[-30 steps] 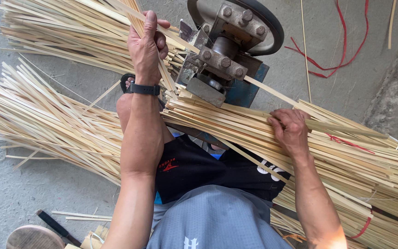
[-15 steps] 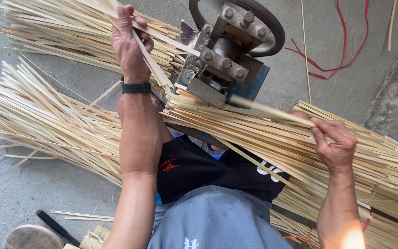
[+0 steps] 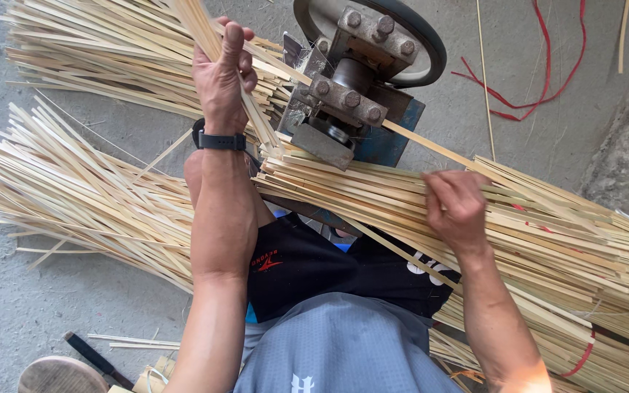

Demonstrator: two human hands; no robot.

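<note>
The step in hand, by judgement, is feeding bamboo strips through the splitter (image 3: 358,94), a bolted metal head with a wheel on a blue base, standing on the floor ahead of the person's knees.

Left hand (image 3: 221,76): grip closed around a strip (image 3: 256,124) on the splitter's left side, thumb up, fingers wrapped. The strip runs from the hand down to the head.

Right hand (image 3: 456,204): fingers curled down onto the bundle (image 3: 547,233) lying across the lap on the right side; whether they pinch a single strip cannot be told.

One strip (image 3: 431,149) projects from the head's right side, over the bundle.

Next move, by judgement, calls for one strip separated and aligned with the head. More strips (image 3: 74,189) lie piled on the floor at left.
</note>
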